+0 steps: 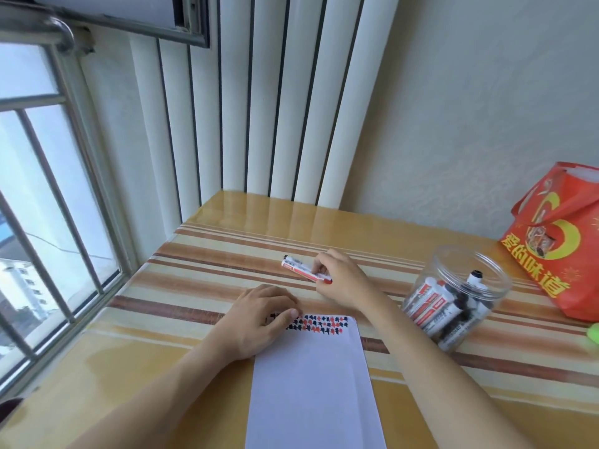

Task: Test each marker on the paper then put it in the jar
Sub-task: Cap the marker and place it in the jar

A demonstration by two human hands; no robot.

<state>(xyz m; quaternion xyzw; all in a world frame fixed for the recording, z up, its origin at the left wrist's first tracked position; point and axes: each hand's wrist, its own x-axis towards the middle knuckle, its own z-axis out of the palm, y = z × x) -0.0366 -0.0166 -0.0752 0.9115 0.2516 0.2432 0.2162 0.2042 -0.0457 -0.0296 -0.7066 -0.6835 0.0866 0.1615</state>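
Note:
A white sheet of paper (311, 384) lies on the striped table, with rows of red and black marks along its top edge. My left hand (259, 319) rests on the paper's top left corner, fingers bent, covering some marks. Beyond the paper, two markers (298, 268) lie side by side, one with a black cap and one with a red end. My right hand (340, 280) pinches them at their right end. A clear plastic jar (460, 296) at the right holds several markers, one standing upright.
An orange gift bag (557, 241) stands at the far right against the wall. A green object (593, 332) peeks in at the right edge. A barred window (48, 222) runs along the table's left side; white vertical panels stand behind the table (146, 367).

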